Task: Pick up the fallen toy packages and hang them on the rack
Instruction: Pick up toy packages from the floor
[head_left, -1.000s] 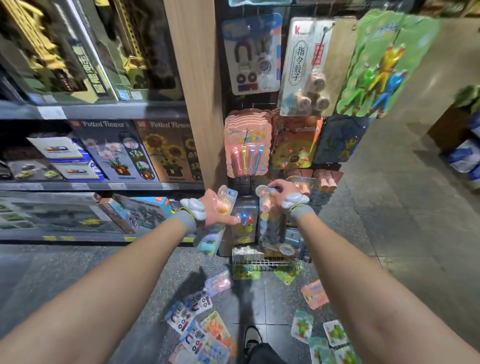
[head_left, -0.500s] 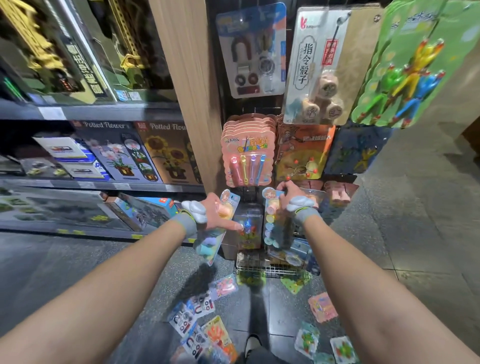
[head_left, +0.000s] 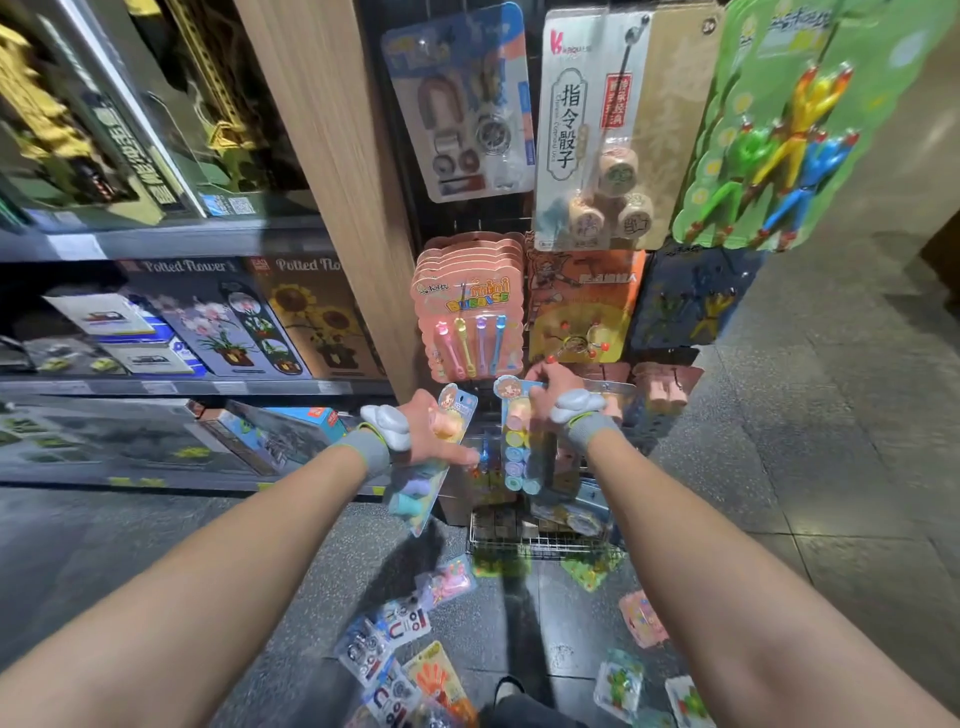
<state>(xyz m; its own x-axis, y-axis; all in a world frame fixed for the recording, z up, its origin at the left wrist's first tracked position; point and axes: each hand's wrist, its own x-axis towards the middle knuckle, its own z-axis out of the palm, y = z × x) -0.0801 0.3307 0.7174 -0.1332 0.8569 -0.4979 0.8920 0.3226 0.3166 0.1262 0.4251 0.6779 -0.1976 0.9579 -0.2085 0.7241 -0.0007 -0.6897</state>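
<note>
Holding one pack each, both hands sat low before rack (head_left: 410, 213). Left hand (head_left: 428, 439): fingers wrapped round toy pack (head_left: 418, 493), pack tilted, lower end toward floor (head_left: 831, 493). Right hand (head_left: 548, 402): fingers gripped top of stamp pack (head_left: 517, 457), top edge just under pink bubble cards (head_left: 467, 306). Held packs side by side, not touching. Could not make out hook. Fallen packs (head_left: 387, 631) lay scattered on floor, near wire basket (head_left: 540, 543). Boxed sets (head_left: 223, 322) stood on shelves (head_left: 156, 387) left of rack.

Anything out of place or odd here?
Yes. Many packages lie scattered on the floor below the rack instead of hanging. The left hand and right hand each hold one more.
</note>
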